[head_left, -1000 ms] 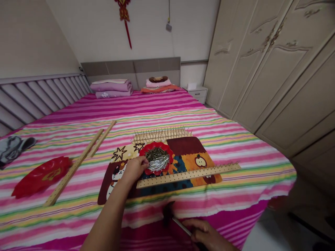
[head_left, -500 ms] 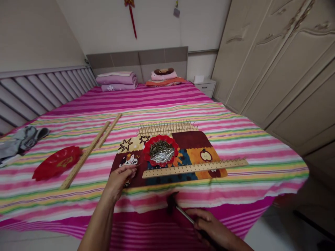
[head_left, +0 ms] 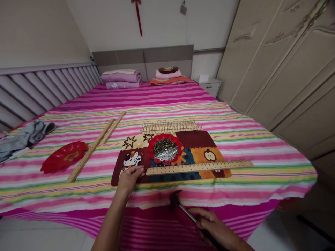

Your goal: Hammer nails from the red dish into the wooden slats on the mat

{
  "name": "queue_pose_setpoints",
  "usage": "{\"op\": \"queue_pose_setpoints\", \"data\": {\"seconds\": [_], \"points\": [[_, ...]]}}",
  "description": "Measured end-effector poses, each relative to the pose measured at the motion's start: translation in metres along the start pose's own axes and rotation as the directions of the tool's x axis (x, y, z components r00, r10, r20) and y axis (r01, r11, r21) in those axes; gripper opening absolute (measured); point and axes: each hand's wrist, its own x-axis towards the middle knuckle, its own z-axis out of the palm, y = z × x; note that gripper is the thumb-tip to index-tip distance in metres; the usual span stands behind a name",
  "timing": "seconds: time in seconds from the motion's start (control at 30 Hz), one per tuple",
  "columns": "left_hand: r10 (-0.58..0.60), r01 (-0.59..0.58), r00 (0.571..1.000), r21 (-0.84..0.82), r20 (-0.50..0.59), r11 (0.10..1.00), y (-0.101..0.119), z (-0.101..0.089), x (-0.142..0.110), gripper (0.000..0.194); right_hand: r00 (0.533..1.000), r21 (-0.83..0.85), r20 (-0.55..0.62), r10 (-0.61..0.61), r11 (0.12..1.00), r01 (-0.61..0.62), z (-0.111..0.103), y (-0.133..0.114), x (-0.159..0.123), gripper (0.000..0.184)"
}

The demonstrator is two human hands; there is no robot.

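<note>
Now | R hand [head_left: 209, 222] clsd rnd hammer [head_left: 187, 213] | L hand [head_left: 129, 177] pinching nail [head_left: 145, 169] nr strip [head_left: 199, 168]

A stack of folded lilac bedding [head_left: 121, 79] is lying before the far grey panelled headboard [head_left: 131, 56], a slim red ornament [head_left: 138, 21] is hanging above, and a cream panelled wardrobe [head_left: 282, 69] is standing at right.

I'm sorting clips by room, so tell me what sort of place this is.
Most likely a bedroom: a bed with a headboard, folded bedding stacked near it, and a nightstand alongside.
</note>
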Motion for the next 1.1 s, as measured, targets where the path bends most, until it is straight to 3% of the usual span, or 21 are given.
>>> {"op": "queue_pose_setpoints", "data": {"seconds": [0.33,0.47,0.67,0.97,1.1], "points": [[-0.019,0.012,0.999,0.172,0.041,0.985,0.004,0.008,0.005,0.01,1.0,0.007,0.002,-0.025,1.0,0.025,0.001,-0.003,-0.002,0.053],[0.017,-0.038,0.998,0.308,0.068,0.951,0.004,0.006,0.01,0.007,1.0,0.015,0.0,-0.021,1.0,0.021,0.0,-0.003,-0.001,0.056],[0.173,-0.203,0.979,0.58,0.108,0.789,0.003,0.003,0.018,0.013,1.0,0.013,0.007,-0.023,1.0,0.022,0.001,-0.003,-0.002,0.055],[0.225,-0.276,0.959,0.728,0.171,0.627,0.009,0.009,0.017,0.015,1.0,0.004,0.008,-0.018,1.0,0.018,0.0,-0.001,0.0,0.053],[0.359,-0.363,0.916,0.748,0.178,0.556,0.01,0.017,0.01,0.013,1.0,0.001,0.014,-0.016,1.0,0.016,-0.001,-0.001,0.0,0.054]]}}
